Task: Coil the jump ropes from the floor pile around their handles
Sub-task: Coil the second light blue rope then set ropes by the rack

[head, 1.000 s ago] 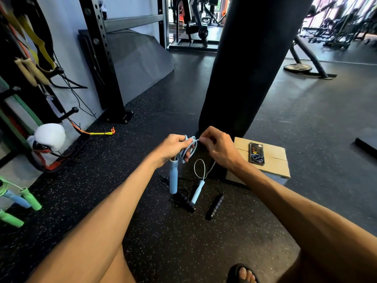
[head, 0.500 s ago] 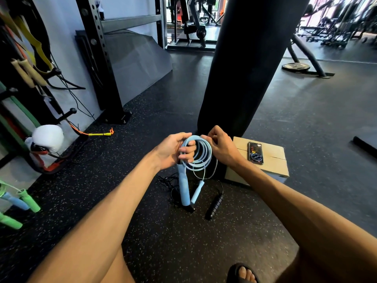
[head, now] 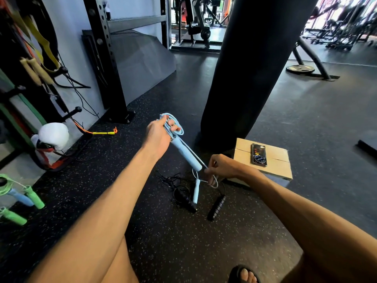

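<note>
Tight ahead and to the right, open floor to my left.
The punching bag [head: 255,68] rose just beyond my hands, and the cardboard box [head: 279,162] with a phone [head: 258,154] sat beside my right hand [head: 223,166], blocking reach there. The blue jump rope [head: 186,155] spanned the gap from my left hand [head: 158,137] to my right. Below them, the black jump rope [head: 216,208] cluttered the floor [head: 183,242]. Bare floor ran left to the rack upright [head: 106,58] and boxing glove [head: 53,135].
</note>
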{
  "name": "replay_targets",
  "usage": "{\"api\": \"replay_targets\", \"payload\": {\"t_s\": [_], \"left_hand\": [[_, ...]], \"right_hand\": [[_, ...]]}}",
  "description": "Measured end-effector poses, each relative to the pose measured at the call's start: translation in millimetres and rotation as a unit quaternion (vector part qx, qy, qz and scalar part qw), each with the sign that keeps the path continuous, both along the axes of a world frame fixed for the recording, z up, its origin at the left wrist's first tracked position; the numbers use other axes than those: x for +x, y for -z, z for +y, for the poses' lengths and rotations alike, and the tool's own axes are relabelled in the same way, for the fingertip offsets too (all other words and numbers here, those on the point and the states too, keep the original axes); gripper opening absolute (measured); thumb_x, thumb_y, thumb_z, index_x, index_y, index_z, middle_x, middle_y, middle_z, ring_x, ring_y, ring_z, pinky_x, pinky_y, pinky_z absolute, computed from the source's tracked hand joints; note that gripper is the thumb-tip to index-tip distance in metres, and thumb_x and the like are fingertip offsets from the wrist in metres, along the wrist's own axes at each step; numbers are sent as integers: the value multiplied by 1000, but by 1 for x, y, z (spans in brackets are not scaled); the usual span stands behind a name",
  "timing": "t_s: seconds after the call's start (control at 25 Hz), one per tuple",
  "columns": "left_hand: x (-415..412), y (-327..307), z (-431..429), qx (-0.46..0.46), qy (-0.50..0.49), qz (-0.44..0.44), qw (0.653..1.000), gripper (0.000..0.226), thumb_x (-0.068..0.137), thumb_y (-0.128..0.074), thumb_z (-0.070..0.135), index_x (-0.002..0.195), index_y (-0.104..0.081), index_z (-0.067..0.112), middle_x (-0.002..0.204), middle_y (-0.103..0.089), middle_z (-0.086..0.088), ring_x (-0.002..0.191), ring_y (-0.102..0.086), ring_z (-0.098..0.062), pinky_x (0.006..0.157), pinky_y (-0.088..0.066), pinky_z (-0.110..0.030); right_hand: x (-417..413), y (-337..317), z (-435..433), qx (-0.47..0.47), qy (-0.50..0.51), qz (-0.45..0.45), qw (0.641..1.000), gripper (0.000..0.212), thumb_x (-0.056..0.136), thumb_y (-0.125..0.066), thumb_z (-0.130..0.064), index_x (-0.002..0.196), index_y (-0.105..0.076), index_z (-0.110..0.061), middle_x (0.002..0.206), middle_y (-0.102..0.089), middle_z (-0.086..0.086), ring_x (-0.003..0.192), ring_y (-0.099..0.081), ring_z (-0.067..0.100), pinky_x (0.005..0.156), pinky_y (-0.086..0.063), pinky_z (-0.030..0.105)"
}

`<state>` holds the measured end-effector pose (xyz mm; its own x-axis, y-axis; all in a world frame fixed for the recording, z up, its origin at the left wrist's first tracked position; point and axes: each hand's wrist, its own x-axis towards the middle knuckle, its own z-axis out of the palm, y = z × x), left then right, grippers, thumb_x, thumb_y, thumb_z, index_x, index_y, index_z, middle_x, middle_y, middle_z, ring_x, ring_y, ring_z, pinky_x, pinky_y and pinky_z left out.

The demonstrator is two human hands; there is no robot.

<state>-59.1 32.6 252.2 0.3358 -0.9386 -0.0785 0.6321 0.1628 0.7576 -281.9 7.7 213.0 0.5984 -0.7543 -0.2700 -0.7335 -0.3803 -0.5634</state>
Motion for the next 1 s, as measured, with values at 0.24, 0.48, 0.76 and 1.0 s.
{"api": "replay_targets", "payload": {"t_s": [0.24,0.48,0.76,1.0], "left_hand": [[-5,20,-6,70,-122,-456,879,10,101,-42,12,92,-38,8,62,-51,-1,40,-50,-1,61,-44,-22],[-18,28,3,76,-30,-607,791,10,96,-52,11,92,-49,2,70,-61,-6,50,-58,-10,47,-43,-12],[-33,28,7,91,197,-483,848,33,102,-45,24,79,-59,5,62,-52,-8,50,-47,-14,53,-39,-26],[-38,17,17,61,336,-298,892,47,102,-39,39,64,-45,12,42,-24,4,35,-24,-11,47,-38,-27]], "right_hand": [[11,-7,2,-56,-50,-105,992,15,97,-59,-22,87,-61,-11,69,-65,0,59,-62,10,55,-49,23],[16,-24,4,-139,-50,-167,975,22,99,-53,-23,86,-67,-12,74,-64,7,69,-60,25,63,-48,37],[10,-35,-5,-223,38,-223,948,24,98,-57,-25,84,-69,-9,78,-67,1,72,-61,13,65,-45,28],[5,-31,-12,-184,104,-266,940,27,93,-64,-34,86,-59,-8,68,-57,-1,60,-49,8,56,-40,25]]}}
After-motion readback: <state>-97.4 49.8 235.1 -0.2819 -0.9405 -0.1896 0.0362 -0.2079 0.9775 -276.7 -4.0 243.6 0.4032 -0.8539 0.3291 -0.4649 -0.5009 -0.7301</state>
